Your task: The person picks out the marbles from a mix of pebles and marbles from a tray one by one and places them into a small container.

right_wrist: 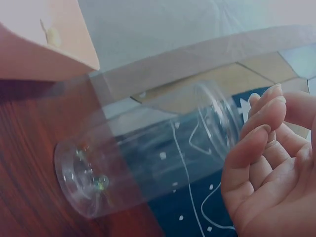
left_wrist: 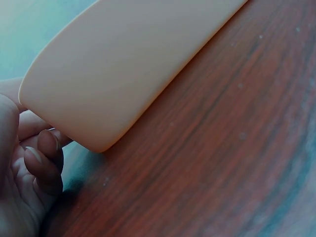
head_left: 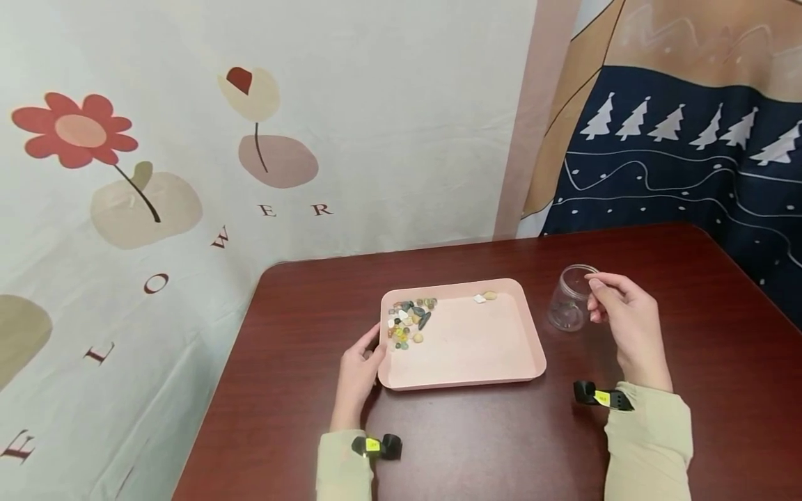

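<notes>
Glossy red-brown table [head_left: 476,438] — pink tray [head_left: 479,351] on it; flower-print cloth [head_left: 401,125] behind.

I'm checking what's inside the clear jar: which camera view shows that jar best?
The right wrist view: the clear jar appears large, with small glassy pieces visible near its base. The head view shows it smaller, upright on the table, partly behind the right hand. The left wrist view doesn't show it.

pale green sleeves [head_left: 648,438] carry black wrist straps [head_left: 391,447] with yellow labels [head_left: 602,398].
</notes>
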{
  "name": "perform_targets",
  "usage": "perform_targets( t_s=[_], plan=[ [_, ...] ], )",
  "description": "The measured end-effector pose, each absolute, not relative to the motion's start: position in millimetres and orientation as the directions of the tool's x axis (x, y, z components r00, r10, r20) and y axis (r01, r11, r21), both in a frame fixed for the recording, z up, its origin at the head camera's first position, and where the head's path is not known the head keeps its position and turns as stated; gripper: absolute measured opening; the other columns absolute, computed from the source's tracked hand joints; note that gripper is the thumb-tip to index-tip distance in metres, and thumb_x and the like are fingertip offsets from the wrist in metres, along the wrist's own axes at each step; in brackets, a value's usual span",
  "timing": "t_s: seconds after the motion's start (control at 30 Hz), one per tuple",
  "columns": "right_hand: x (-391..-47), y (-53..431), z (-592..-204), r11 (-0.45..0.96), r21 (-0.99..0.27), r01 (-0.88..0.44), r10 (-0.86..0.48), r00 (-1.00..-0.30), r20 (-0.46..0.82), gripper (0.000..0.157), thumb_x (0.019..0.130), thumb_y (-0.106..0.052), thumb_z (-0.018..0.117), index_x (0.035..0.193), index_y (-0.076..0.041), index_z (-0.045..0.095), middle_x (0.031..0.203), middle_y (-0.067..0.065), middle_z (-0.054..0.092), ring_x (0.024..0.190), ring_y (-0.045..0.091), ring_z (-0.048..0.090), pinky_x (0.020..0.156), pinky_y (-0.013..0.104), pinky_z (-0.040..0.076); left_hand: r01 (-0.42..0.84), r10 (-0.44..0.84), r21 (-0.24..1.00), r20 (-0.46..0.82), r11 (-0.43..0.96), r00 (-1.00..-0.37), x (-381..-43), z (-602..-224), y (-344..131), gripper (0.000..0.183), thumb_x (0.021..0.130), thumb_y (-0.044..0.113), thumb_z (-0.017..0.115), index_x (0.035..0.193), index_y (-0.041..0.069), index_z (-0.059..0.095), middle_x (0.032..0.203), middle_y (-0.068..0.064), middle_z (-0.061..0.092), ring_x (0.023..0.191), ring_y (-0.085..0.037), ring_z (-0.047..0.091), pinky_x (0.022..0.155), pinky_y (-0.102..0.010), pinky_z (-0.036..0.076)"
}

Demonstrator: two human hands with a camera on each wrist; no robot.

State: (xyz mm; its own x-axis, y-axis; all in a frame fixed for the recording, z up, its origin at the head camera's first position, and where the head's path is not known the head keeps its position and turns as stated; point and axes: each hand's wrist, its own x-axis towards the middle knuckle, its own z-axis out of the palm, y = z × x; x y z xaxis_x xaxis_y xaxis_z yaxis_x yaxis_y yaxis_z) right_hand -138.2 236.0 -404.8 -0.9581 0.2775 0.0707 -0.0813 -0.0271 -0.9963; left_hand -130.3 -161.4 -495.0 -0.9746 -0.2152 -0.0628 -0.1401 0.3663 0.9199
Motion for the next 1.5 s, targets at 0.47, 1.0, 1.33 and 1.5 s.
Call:
perform_targets(
  t_s=[0.47,1.0,1.33,1.5],
  plan=[
    [-142.0,199.5,-395.5,0.186,-0.978,-0.089,0.167,-0.979,0.121,0.034,0.087,-0.030,0.055,0.112,-0.007,0.058,0.072,0.006,0.058,0.060,0.015,0.055,0.055,0.025,0.049,-0.158,-0.214,0.926,-0.086,0.342,-0.973,-130.9,-494.5,-161.9,0.038,0.082,0.030,0.060,0.119,0.038,0.055,0.052,-0.005,0.043,0.039,-0.016,0.037,0.035,-0.028,0.034],
    [-174.0,170.7,-452.2,0.101,-0.976,-0.194,0.009,-0.981,0.196,0.035,0.086,-0.033,0.057,0.110,-0.008,0.059,0.077,0.015,0.059,0.061,0.024,0.055,0.056,0.028,0.050,-0.131,-0.213,0.927,-0.057,0.351,-0.975,-127.7,-493.1,-161.9,0.039,0.083,0.029,0.060,0.121,0.033,0.055,0.050,-0.002,0.042,0.037,-0.014,0.037,0.034,-0.028,0.034],
    [-148.5,118.0,-374.5,0.186,-0.960,-0.209,-0.197,-0.965,0.172,0.022,0.090,-0.014,0.053,0.107,-0.001,0.059,0.082,0.018,0.060,0.067,0.029,0.057,0.061,0.034,0.050,-0.122,-0.224,0.920,-0.039,0.371,-0.974,-125.4,-493.2,-166.2,0.039,0.083,0.027,0.060,0.121,0.032,0.055,0.049,-0.002,0.041,0.037,-0.014,0.037,0.034,-0.029,0.035],
    [-165.5,105.1,-386.6,0.216,-0.956,-0.199,-0.247,-0.958,0.144,0.021,0.089,-0.020,0.056,0.105,-0.009,0.060,0.083,0.015,0.061,0.067,0.029,0.058,0.060,0.036,0.050,-0.113,-0.211,0.926,-0.037,0.361,-0.977,-126.1,-492.4,-164.0,0.039,0.083,0.027,0.060,0.121,0.032,0.056,0.049,-0.003,0.041,0.037,-0.015,0.037,0.034,-0.029,0.035]
  ],
)
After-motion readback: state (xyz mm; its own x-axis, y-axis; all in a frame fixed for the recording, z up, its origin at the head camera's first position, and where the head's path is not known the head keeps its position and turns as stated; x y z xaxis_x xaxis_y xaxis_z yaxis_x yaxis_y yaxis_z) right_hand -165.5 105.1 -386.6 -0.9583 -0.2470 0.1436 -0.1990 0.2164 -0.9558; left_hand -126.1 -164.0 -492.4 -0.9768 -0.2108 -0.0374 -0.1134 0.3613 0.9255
